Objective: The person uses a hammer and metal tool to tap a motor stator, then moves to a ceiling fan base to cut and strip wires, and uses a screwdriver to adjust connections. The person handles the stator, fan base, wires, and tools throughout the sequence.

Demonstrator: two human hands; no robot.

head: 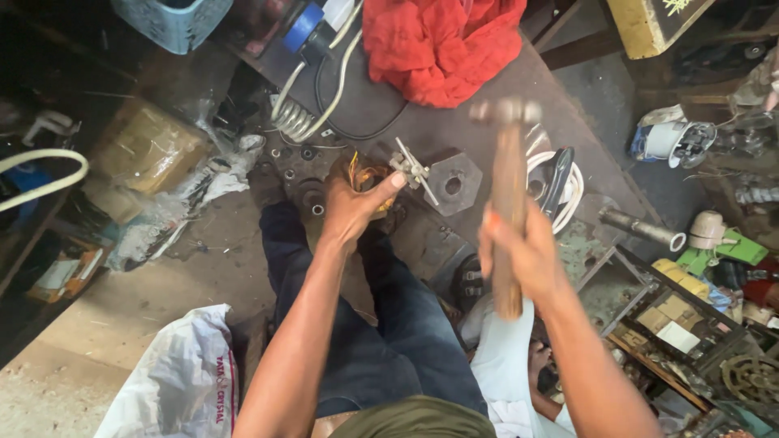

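Note:
My right hand (523, 251) grips the wooden handle of a hammer (509, 186), raised upright with its metal head blurred at the top. My left hand (353, 207) is wrapped around a small motor part with copper windings (363, 176) and steadies it on the floor plate. Its thumb points toward a small metal cross-shaped tool (414, 172) that lies next to a hexagonal metal block (453, 185) with a centre hole. My legs in dark jeans stretch under both arms.
A red cloth (442, 45) lies at the top. White cables and a coiled spring (294, 120) sit top left, a metal pipe (641, 229) and a tray of parts (682, 324) on the right, a white plastic sack (174, 381) bottom left.

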